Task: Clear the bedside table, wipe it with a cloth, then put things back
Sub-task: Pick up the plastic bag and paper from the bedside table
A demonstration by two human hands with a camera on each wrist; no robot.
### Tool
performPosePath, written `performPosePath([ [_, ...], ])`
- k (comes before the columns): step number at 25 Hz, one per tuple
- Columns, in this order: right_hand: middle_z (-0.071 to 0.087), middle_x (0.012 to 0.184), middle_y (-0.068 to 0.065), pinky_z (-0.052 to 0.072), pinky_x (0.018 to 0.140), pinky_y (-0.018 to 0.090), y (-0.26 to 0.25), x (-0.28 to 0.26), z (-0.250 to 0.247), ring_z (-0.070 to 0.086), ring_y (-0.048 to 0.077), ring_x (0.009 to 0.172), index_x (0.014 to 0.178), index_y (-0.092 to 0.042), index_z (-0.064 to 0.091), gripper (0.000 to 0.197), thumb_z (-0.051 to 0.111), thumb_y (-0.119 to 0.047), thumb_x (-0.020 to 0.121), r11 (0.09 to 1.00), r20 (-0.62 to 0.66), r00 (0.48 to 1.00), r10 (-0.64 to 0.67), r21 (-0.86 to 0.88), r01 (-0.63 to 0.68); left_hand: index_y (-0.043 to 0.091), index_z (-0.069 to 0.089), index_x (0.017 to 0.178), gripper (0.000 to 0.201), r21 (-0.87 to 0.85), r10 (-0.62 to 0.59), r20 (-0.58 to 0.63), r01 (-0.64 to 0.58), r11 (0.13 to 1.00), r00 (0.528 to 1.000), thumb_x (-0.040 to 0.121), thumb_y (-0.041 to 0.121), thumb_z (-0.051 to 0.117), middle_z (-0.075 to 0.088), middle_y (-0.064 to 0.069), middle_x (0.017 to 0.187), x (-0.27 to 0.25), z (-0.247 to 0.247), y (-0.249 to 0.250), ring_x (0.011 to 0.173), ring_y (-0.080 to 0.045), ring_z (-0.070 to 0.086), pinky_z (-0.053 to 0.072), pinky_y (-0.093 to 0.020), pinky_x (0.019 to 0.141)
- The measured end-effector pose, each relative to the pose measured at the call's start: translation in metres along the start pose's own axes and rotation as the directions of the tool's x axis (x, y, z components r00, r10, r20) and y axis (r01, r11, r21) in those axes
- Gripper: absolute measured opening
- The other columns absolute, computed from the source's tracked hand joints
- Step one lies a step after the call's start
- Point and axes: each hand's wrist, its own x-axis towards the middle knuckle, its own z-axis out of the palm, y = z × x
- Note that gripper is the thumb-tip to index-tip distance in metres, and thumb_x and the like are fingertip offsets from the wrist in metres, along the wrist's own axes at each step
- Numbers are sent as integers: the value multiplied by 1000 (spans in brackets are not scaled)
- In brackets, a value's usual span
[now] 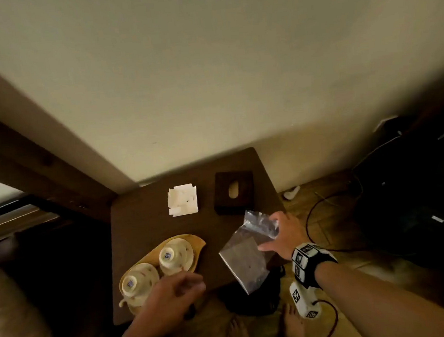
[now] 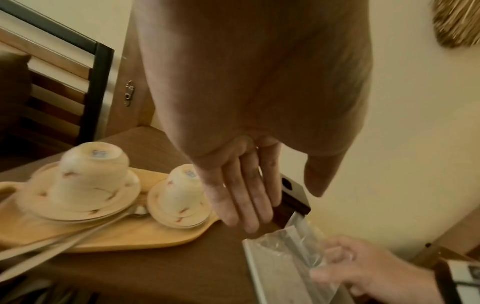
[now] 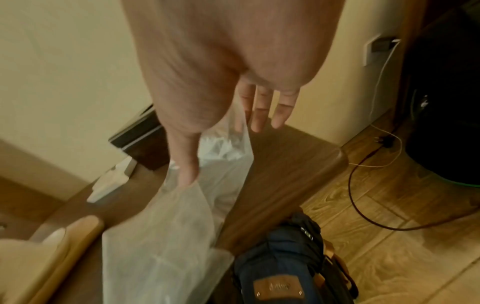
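Left hand: the left hand (image 1: 170,296) is nearest the head camera, over the table's front edge by the tray; the left wrist view shows its fingers (image 2: 241,197) straight and close together, holding nothing.
Right hand: the right hand (image 1: 282,237) pinches a clear plastic bag (image 1: 246,257) between thumb and fingers near its top, at the table's front right corner.
Bag: its long axis runs from the hand toward the front edge, and its lower end hangs past that edge over a dark bag (image 3: 288,257) on the floor; something dark fills its lower part, but what cannot be told.
Table: the brown bedside table (image 1: 145,228) is not yet cleared.
Tray: a wooden tray (image 1: 195,244) lies along the front left, bearing two upturned cups (image 1: 169,256) on saucers.
Back edge: a white paper stack (image 1: 183,200) sits left of a dark tissue box (image 1: 233,191).
Key relation: the tray lies just left of and beyond the left hand, its long axis slanting from the front left corner toward the table's middle; the left hand is far nearer to it than the right.
Step, as judged: clearing has begun; the bag looks to be going off first, with the tray likely the left hand's next item.
Risk: the cups stand loose and could slide if the tray tilts.
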Motion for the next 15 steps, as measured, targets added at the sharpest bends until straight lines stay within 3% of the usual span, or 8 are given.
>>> performPosePath([
  [3, 72, 111, -1, 60, 92, 45, -2, 1, 15, 69, 23, 107, 114, -25, 64, 28, 79, -33, 91, 1000, -5, 1000, -10, -15, 10, 37, 76, 101, 16, 19, -56, -59, 57, 998, 997, 91, 49, 72, 78, 18, 96, 34, 10, 5, 90, 3, 71, 54, -19, 79],
  [5, 74, 101, -1, 62, 84, 45, 3, 0, 25, 72, 24, 98, 102, -26, 66, 9, 71, -28, 96, 998, -28, 999, 15, 68, -13, 32, 77, 94, 19, 59, -149, -22, 150, 987, 989, 89, 50, 74, 77, 11, 89, 59, 31, 2, 83, -3, 71, 52, -19, 73],
  [7, 72, 91, -2, 59, 71, 35, 10, 0, 24, 70, 20, 87, 92, -27, 63, 10, 71, -26, 97, 991, -49, 999, 3, 134, 3, 23, 74, 74, 31, 50, -232, -8, 232, 971, 973, 85, 51, 76, 73, 7, 72, 82, 57, -5, 65, -6, 66, 51, -24, 66],
  [9, 70, 85, -6, 46, 62, 21, 15, -4, 17, 66, 10, 78, 90, -29, 62, 13, 73, -26, 97, 987, -62, 998, -9, 157, 19, 15, 71, 63, 44, -10, -288, 13, 288, 958, 958, 85, 53, 75, 66, 1, 58, 103, 77, -9, 53, -11, 61, 52, -32, 63],
  [11, 71, 92, -7, 43, 64, 17, 22, -10, 9, 65, 4, 82, 100, -27, 67, 5, 72, -27, 99, 981, -12, 1000, -3, 196, 6, 9, 73, 65, 49, -109, -343, 18, 343, 933, 939, 89, 51, 72, 71, -5, 57, 119, 88, -9, 50, -16, 66, 58, -33, 61],
  [13, 72, 98, -8, 45, 66, 16, 27, -17, 1, 67, 4, 86, 113, -28, 68, 12, 68, -28, 102, 971, 53, 999, -10, 238, -3, 9, 73, 70, 44, -186, -382, -12, 373, 909, 924, 92, 47, 72, 74, -5, 61, 130, 94, -7, 50, -15, 69, 59, -30, 55],
  [15, 69, 95, -14, 47, 62, 12, 29, -26, -6, 65, -1, 81, 117, -33, 65, 14, 65, -26, 105, 968, 88, 995, -49, 251, 25, 12, 75, 82, 31, -233, -374, -60, 351, 907, 926, 93, 41, 72, 76, -6, 73, 135, 99, -6, 61, -18, 72, 65, -37, 61],
])
